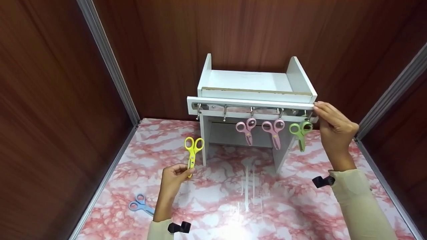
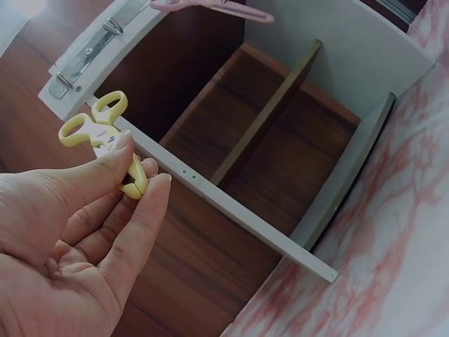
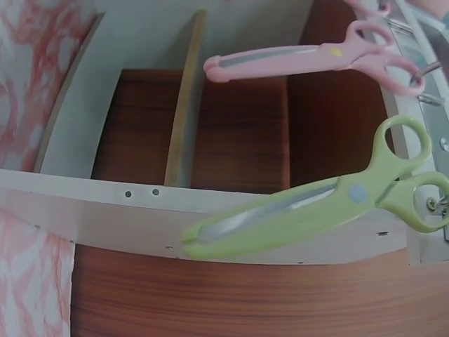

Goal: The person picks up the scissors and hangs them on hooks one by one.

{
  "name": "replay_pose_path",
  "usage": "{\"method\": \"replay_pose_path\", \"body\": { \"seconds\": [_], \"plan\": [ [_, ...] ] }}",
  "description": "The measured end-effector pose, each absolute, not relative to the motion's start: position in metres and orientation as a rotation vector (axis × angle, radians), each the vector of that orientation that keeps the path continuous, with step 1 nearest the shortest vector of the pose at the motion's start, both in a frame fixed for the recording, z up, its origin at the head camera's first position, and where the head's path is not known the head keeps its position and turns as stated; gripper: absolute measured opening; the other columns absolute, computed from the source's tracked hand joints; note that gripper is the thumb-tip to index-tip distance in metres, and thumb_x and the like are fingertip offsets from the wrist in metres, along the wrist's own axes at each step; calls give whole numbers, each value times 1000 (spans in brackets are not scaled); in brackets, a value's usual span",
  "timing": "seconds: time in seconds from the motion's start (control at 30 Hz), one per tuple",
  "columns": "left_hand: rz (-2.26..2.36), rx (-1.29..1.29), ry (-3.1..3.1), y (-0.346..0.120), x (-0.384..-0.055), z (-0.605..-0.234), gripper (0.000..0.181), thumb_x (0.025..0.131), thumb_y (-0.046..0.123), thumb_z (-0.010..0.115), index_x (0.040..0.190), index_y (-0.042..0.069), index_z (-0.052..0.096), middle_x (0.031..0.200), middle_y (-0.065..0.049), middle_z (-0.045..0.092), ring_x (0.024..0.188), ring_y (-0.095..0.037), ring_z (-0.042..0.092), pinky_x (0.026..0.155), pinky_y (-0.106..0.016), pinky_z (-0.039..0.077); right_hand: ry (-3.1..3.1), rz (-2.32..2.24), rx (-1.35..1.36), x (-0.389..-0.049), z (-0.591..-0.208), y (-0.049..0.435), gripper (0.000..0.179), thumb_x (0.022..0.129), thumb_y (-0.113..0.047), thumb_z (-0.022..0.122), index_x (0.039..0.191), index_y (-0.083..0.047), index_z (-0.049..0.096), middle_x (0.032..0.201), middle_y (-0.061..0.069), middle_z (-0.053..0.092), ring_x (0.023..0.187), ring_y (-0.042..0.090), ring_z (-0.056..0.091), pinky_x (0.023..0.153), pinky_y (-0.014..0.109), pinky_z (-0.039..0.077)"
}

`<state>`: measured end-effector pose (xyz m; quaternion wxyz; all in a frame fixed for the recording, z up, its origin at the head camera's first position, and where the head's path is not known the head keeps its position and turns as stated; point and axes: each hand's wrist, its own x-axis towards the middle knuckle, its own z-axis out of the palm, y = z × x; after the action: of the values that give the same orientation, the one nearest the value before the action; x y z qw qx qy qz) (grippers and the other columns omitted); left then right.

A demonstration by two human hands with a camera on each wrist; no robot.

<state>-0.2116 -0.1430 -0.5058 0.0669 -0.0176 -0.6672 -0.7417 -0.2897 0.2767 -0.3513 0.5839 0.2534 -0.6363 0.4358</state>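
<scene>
My left hand (image 1: pixel 174 173) pinches a pair of yellow scissors (image 1: pixel 192 151) by the blade end, handle loops upward. In the left wrist view the yellow scissors (image 2: pixel 105 133) overlap the left end of the hook rail. At the right end of the white hook rail (image 1: pixel 247 101), my right hand (image 1: pixel 337 125) holds the board's edge between thumb and fingers. Green scissors (image 1: pixel 301 133) hang from the rightmost hook, close by that hand. Pink scissors (image 1: pixel 274 131) and another pink pair (image 1: pixel 247 130) hang on the hooks further left. The two leftmost hooks (image 1: pixel 225 113) carry nothing.
Blue scissors (image 1: pixel 141 205) lie on the pink marbled tabletop (image 1: pixel 213 196), partly hidden by my left wrist. The rail fronts a white shelf unit (image 1: pixel 302 78) with an open top tray. Brown wood panels (image 1: pixel 160 60) enclose the back and sides.
</scene>
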Motion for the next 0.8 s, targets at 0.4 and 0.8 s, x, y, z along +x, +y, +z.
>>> {"method": "replay_pose_path", "body": {
  "seconds": [0.4, 0.8],
  "plan": [
    [-2255, -84, -1955, -137, -216, -495, 19, 80, 2, 74, 90, -12, 67, 81, -24, 66, 74, -31, 65, 67, -34, 59, -1474, 1006, 581, -289, -352, 276, 21, 71, 21, 69, 78, 2, 76, 83, 22, 70, 82, 38, 67, 83, 37, 55],
    [-2253, -152, -1954, -127, -217, -487, 20, 81, 5, 74, 92, -10, 68, 87, -31, 64, 74, -29, 65, 71, -43, 58, -1478, 993, 577, -290, -351, 276, 21, 71, 20, 69, 79, 1, 76, 85, 21, 70, 83, 38, 67, 84, 38, 54]
  ]
}}
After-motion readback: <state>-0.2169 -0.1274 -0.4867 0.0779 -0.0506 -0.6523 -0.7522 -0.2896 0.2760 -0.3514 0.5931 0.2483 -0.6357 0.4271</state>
